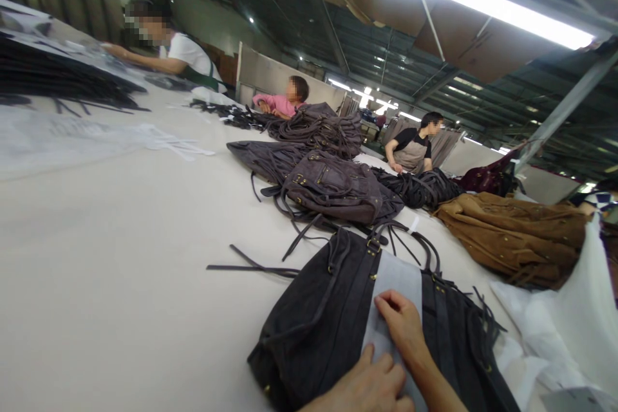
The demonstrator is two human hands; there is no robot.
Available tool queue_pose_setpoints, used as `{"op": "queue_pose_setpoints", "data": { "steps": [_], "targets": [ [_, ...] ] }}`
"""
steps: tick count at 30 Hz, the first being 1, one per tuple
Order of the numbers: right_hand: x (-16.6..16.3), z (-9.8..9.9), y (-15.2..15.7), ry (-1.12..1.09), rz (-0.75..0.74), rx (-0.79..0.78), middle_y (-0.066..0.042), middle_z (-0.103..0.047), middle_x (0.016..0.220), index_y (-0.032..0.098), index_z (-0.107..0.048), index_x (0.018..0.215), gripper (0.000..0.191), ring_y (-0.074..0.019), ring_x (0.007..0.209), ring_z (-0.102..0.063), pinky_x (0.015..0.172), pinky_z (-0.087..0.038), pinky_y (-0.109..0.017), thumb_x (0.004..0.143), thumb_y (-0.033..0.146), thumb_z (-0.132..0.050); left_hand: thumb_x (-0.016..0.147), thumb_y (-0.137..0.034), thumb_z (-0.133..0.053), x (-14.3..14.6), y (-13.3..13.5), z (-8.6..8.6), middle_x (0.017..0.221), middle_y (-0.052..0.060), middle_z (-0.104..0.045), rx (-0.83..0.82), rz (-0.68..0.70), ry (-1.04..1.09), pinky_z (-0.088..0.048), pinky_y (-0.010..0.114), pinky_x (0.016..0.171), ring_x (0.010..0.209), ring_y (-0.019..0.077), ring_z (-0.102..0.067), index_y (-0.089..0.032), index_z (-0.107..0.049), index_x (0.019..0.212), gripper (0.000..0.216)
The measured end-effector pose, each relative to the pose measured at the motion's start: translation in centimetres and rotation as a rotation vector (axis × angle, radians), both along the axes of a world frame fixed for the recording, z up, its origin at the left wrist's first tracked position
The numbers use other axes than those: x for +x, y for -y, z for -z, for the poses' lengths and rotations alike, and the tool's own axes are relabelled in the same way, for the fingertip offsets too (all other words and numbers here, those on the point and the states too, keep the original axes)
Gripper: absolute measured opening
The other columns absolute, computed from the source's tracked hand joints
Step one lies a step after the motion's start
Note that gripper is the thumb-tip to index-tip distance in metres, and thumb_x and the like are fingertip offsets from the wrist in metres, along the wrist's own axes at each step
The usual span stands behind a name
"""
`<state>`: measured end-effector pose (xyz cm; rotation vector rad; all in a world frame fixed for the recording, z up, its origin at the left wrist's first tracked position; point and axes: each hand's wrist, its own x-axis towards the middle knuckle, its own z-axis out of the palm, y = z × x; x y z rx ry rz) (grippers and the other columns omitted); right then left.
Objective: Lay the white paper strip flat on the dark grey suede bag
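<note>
A dark grey suede bag (pixel 309 328) with fringe and brass studs lies flat on the white table (pixel 111 270) in front of me. A strip of white paper (pixel 398 283) runs down its middle. My right hand (pixel 403 325) presses on the paper with curled fingers. My left hand (pixel 369 386) rests flat on the paper's lower end, at the bottom edge of the view. Neither hand grips anything that I can see.
More dark suede bags (pixel 333 190) lie beyond, with loose straps (pixel 251 267). A tan fringed bag (pixel 519 238) sits at right beside white wrapping (pixel 574 328). Three other people work along the table's far side. Black stacks (pixel 53 77) lie far left.
</note>
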<state>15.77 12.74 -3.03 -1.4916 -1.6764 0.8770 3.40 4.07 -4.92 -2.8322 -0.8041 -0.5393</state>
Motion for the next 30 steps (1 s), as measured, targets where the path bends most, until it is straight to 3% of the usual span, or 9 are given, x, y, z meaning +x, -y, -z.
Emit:
{"op": "queue_pose_setpoints", "data": {
  "steps": [7,10,15,18,21,23,26,30],
  "targets": [
    [0.1,0.4,-0.3,0.130,0.070,0.109,-0.001,-0.061,0.074,0.024,-0.059,0.073,0.020,-0.0202,0.071,-0.053,0.070,-0.036,-0.032,0.073,0.042,-0.067,0.100,-0.034,-0.043,0.1,-0.1,0.6,0.088,0.004,-0.056,0.026,-0.007,0.018,-0.047,0.043,0.081,0.080,0.0223,-0.052,-0.025,-0.064,0.091,0.024],
    [0.1,0.4,-1.2,0.181,0.132,0.116,0.001,-0.054,0.067,0.025,-0.050,0.072,0.028,-0.0195,0.067,-0.048,0.068,-0.032,-0.032,0.068,0.042,-0.072,0.099,-0.034,-0.046,0.1,0.0,0.2,0.085,0.004,-0.056,0.002,-0.003,-0.007,-0.046,0.045,0.084,0.079,0.0225,-0.051,-0.025,-0.064,0.090,0.022],
    [0.6,-0.6,-3.0,0.155,0.080,-0.009,0.002,-0.050,0.060,0.024,-0.051,0.078,0.026,-0.0162,0.058,-0.047,0.060,-0.034,-0.030,0.082,0.049,-0.055,0.097,-0.037,-0.049,0.2,-0.4,0.6,0.082,0.003,-0.055,-0.004,-0.010,-0.011,-0.045,0.044,0.084,0.075,0.0216,-0.049,-0.026,-0.066,0.087,0.022],
    [1.3,-1.5,-2.6,0.099,-0.058,-0.161,0.003,-0.056,0.067,0.021,-0.056,0.110,0.045,-0.0148,0.053,-0.051,0.055,-0.040,-0.029,0.081,0.056,-0.056,0.097,-0.036,-0.049,0.4,-0.7,2.0,0.084,0.003,-0.055,0.039,-0.004,0.023,-0.043,0.044,0.086,0.077,0.0216,-0.049,-0.027,-0.066,0.089,0.021],
    [1.9,-1.6,-1.2,0.141,-0.198,-0.133,-0.002,-0.057,0.096,0.023,-0.044,0.135,0.092,-0.0179,0.078,-0.058,0.071,-0.048,-0.031,0.055,0.046,-0.084,0.097,-0.038,-0.050,0.7,-0.8,3.3,0.084,0.002,-0.057,0.069,-0.024,0.052,-0.041,0.043,0.087,0.080,0.0214,-0.050,-0.026,-0.066,0.092,0.020],
    [1.9,-1.2,-0.5,0.218,-0.217,-0.078,-0.004,-0.053,0.107,0.022,-0.041,0.138,0.106,-0.0205,0.088,-0.056,0.080,-0.047,-0.033,0.045,0.037,-0.089,0.096,-0.040,-0.052,1.0,-0.9,4.0,0.085,0.002,-0.058,0.056,-0.048,0.052,-0.040,0.043,0.089,0.082,0.0216,-0.052,-0.023,-0.066,0.094,0.022],
    [1.6,-0.5,-0.5,0.260,-0.145,-0.040,-0.004,-0.053,0.102,0.021,-0.042,0.137,0.097,-0.0205,0.084,-0.054,0.078,-0.046,-0.033,0.051,0.033,-0.085,0.095,-0.040,-0.054,1.2,-1.0,4.0,0.087,0.003,-0.060,0.023,-0.063,0.039,-0.040,0.041,0.088,0.083,0.0210,-0.053,-0.022,-0.066,0.095,0.022],
    [1.0,-0.3,-2.0,0.236,-0.058,0.031,0.003,-0.054,0.074,0.023,-0.053,0.115,0.065,-0.0200,0.070,-0.053,0.067,-0.039,-0.031,0.057,0.034,-0.080,0.098,-0.036,-0.051,1.0,-1.0,2.4,0.085,0.002,-0.063,-0.002,-0.080,0.012,-0.043,0.039,0.084,0.077,0.0194,-0.054,-0.019,-0.063,0.093,0.022]
  ]
}}
